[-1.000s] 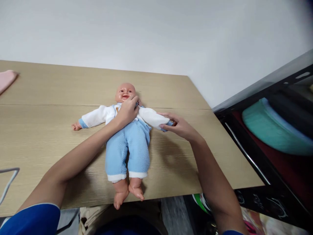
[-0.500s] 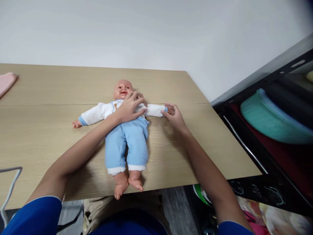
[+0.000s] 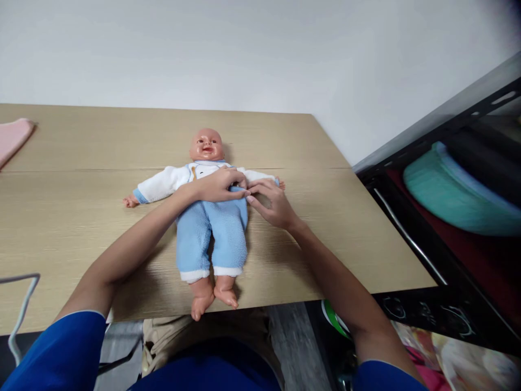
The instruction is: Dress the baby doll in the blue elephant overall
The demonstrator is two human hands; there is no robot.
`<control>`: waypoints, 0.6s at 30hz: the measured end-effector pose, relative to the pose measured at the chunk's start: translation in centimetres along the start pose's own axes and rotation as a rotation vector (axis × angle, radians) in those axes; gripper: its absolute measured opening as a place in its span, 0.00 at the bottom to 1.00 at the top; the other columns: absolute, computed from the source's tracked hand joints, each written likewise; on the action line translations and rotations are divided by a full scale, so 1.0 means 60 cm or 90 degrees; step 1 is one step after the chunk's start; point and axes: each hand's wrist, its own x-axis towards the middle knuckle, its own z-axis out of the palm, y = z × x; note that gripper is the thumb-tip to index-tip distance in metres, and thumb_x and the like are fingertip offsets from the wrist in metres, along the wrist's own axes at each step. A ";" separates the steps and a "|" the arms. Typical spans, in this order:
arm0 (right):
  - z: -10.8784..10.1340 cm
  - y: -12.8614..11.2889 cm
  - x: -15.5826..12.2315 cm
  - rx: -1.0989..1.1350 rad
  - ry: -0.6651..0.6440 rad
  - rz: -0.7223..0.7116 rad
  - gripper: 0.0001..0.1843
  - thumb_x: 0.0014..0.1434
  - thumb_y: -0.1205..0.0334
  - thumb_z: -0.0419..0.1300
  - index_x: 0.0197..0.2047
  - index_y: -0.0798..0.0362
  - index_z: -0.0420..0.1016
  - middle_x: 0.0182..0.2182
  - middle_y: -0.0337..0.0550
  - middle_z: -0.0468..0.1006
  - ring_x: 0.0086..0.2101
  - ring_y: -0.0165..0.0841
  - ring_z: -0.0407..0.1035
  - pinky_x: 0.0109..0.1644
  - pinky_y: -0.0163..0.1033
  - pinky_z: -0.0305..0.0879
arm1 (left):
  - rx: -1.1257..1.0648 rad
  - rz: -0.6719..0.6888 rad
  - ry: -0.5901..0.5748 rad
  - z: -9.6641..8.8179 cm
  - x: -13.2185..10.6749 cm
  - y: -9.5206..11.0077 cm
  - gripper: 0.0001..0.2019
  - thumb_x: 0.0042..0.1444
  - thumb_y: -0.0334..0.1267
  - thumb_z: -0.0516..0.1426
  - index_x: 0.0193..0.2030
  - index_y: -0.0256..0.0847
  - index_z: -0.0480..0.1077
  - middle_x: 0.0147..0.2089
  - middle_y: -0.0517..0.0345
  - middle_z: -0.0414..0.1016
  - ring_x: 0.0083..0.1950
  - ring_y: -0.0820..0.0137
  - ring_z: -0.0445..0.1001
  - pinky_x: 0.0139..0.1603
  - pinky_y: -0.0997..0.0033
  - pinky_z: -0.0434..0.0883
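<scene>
Looking down past a pale wall [image 3: 203, 49] onto a wood-grain surface [image 3: 345, 233] spread across most of the view. Beyond its right edge, a black slotted rack [image 3: 451, 124]. Near the middle of the surface, a bald baby doll [image 3: 211, 214], lying face up, head toward the wall, bare feet at the front edge, arms spread wide. Back on the rack, a teal basin [image 3: 459, 195]. On the doll, light blue trousers [image 3: 193, 241] with white hems, plus a white top [image 3: 205, 170] with both sleeves on.

Across the doll's belly, the left grip [image 3: 220, 184], fingers bent, a bit of blue fabric showing beside the thumb. Just beside, the right grip [image 3: 273, 203], fingertips at the clothing's side edge, close to the left thumb. No telling, for either one, between fabric pinched and fabric merely touched. Judging by the pose, midway through straightening clothing at the waist. Next, probably calling for steadying the body while smoothing the blue edge flat.

At far left, well apart, a pink cloth [image 3: 14, 138], cut off. Smallest, the blue cuffs [image 3: 140, 196] at the doll's wrists.
</scene>
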 end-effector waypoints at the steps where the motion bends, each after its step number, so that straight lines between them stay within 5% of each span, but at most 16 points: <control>1: 0.006 -0.003 0.000 0.068 -0.025 0.010 0.13 0.77 0.46 0.65 0.52 0.46 0.82 0.54 0.50 0.85 0.56 0.50 0.78 0.68 0.59 0.72 | -0.020 -0.023 0.015 0.003 0.001 -0.001 0.17 0.73 0.55 0.60 0.44 0.43 0.77 0.40 0.52 0.83 0.41 0.60 0.77 0.47 0.59 0.68; 5: 0.030 0.016 -0.002 0.333 -0.063 0.165 0.23 0.71 0.34 0.70 0.50 0.44 0.75 0.41 0.40 0.79 0.42 0.39 0.74 0.51 0.46 0.75 | -0.138 -0.074 0.038 0.013 0.002 -0.010 0.16 0.72 0.54 0.62 0.52 0.44 0.72 0.33 0.62 0.74 0.34 0.64 0.70 0.40 0.63 0.64; 8: 0.044 0.035 0.001 0.406 -0.045 0.246 0.30 0.65 0.29 0.74 0.49 0.43 0.72 0.38 0.37 0.75 0.37 0.36 0.70 0.44 0.41 0.72 | -0.124 -0.075 0.076 0.019 0.002 -0.020 0.14 0.68 0.46 0.63 0.55 0.45 0.69 0.35 0.62 0.72 0.35 0.64 0.70 0.40 0.63 0.66; 13: 0.055 0.035 -0.002 0.185 0.023 0.180 0.22 0.69 0.38 0.72 0.51 0.45 0.75 0.40 0.41 0.76 0.39 0.39 0.71 0.48 0.46 0.73 | 0.027 -0.053 0.108 0.025 0.002 -0.025 0.17 0.61 0.31 0.59 0.57 0.43 0.70 0.50 0.49 0.77 0.47 0.57 0.77 0.50 0.55 0.74; 18: 0.013 0.046 -0.003 -0.041 0.019 0.066 0.23 0.71 0.38 0.72 0.54 0.46 0.78 0.49 0.50 0.83 0.50 0.49 0.76 0.62 0.58 0.73 | 0.245 -0.054 0.139 0.018 -0.005 0.005 0.17 0.65 0.27 0.57 0.60 0.39 0.74 0.64 0.37 0.76 0.65 0.46 0.72 0.70 0.43 0.71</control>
